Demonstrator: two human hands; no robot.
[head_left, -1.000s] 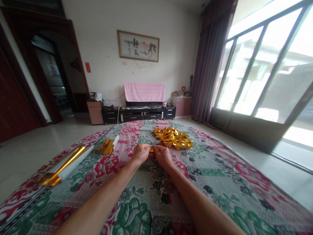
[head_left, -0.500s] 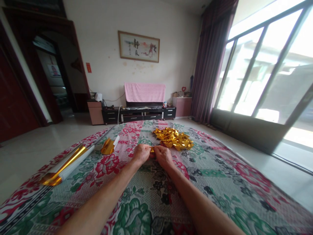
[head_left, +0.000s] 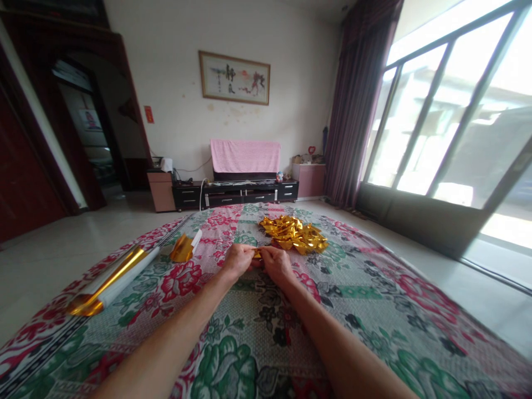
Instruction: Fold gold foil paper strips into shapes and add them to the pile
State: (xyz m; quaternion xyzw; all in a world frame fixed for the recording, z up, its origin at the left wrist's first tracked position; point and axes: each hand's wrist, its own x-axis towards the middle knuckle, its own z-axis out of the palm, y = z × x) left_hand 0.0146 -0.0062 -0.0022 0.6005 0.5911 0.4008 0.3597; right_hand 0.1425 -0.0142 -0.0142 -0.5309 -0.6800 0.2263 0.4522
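Hardly any movement since earlier.
Left hand [head_left: 239, 261] and right hand [head_left: 276, 262] pinch small shiny gold-foil piece [head_left: 257, 255], lower-centre frame.

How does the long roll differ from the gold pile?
The roll is one long tube; the pile is a heap of angular pieces. The roll shows gold and white; the pile looks gold throughout. The roll lies far left, the pile beyond the right hand. Both show shiny gold and rest on flowered cloth.
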